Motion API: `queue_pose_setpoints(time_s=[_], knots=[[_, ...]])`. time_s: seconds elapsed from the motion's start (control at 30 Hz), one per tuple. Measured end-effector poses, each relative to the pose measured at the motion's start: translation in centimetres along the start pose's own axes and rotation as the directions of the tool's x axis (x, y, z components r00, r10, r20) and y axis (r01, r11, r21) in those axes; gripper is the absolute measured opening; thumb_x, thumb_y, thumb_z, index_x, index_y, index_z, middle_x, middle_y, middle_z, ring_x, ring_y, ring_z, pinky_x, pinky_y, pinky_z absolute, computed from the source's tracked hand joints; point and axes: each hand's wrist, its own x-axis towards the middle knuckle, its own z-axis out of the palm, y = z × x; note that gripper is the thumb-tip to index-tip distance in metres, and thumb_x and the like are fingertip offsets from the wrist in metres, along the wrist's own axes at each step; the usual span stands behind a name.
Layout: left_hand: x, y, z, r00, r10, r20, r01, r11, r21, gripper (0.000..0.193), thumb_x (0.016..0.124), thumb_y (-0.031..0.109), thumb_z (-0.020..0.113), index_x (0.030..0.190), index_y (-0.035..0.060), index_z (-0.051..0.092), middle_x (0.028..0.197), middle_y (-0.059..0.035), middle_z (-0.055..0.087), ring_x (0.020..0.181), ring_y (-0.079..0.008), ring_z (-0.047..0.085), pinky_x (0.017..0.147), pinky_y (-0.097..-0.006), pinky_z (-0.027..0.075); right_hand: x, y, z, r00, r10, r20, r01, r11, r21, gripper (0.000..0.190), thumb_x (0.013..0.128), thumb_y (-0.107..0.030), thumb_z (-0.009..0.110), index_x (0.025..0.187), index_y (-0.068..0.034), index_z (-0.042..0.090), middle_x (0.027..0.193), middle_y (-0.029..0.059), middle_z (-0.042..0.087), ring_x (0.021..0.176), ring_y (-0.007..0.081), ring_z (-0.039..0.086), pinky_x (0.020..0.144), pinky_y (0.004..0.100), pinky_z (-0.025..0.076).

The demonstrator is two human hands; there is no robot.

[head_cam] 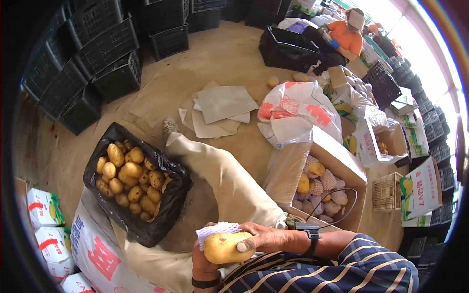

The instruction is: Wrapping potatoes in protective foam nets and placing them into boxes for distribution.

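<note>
My right hand (262, 238) grips a large yellow potato (225, 249), its thumb across the near side. A white foam net sleeve (220, 230) lies against the potato's upper left side. My left hand (203, 262) holds the sleeve from behind, and most of its fingers are hidden by the potato and the netting. Left of my legs stands a crate lined with black plastic (165, 223), full of bare potatoes (132, 170). To the right, an open cardboard box (353, 175) holds potatoes in foam net sleeves (328, 179), several with yellow skin showing.
Cardboard sheets (227, 106) lie on the floor beyond my foot. A white woven sack (300, 110) rests behind the box. Black crates (110, 47) are stacked at the left. Another person (346, 38) sits by a black crate (285, 51). Printed cartons (45, 208) stand at lower left.
</note>
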Motion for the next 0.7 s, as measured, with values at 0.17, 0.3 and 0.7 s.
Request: queue_pose_setpoints(time_s=[0.17, 0.3, 0.7], knots=[[1.5, -0.5, 3.3, 0.989, 0.143, -0.049, -0.135, 0.981, 0.137, 0.018, 0.108, 0.014, 0.054, 0.118, 0.0030, 0.064, 0.119, -0.0155, 0.072, 0.111, -0.0253, 0.071, 0.102, -0.0398, 0.058, -1.9, 1.0, -1.9, 0.995, -0.002, -0.102, 0.004, 1.000, 0.019, 0.077, 0.092, -0.045, 0.082, 0.146, 0.003, 0.054, 0.134, 0.0069, 0.065, 0.119, 0.0150, 0.063, 0.098, 0.0310, 0.054], [3.2, 0.1, 4.8, 0.919, 0.392, -0.036, -0.362, 0.878, 0.314, 0.007, 0.104, 0.004, 0.062, 0.111, 0.0047, 0.063, 0.108, -0.0087, 0.071, 0.101, -0.0177, 0.070, 0.095, -0.0340, 0.057, -2.3, -1.0, -0.9, 0.954, -0.057, -0.295, 0.066, 0.998, 0.021, 0.076, 0.093, -0.049, 0.081, 0.144, 0.002, 0.055, 0.122, 0.0054, 0.068, 0.105, 0.0129, 0.066, 0.081, 0.0282, 0.057], [3.5, -2.1, 11.1, 0.567, 0.400, 0.720, -0.685, -0.256, 0.682, 0.015, 0.089, 0.002, 0.079, 0.100, 0.0037, 0.069, 0.093, -0.0116, 0.066, 0.081, -0.0280, 0.067, 0.074, -0.0373, 0.055, -2.5, -2.0, -5.0, 0.886, -0.044, -0.461, 0.178, 0.951, 0.251, 0.062, 0.109, -0.060, 0.050, 0.141, -0.007, 0.058, 0.130, 0.0101, 0.069, 0.112, 0.0207, 0.070, 0.086, 0.0404, 0.062]])
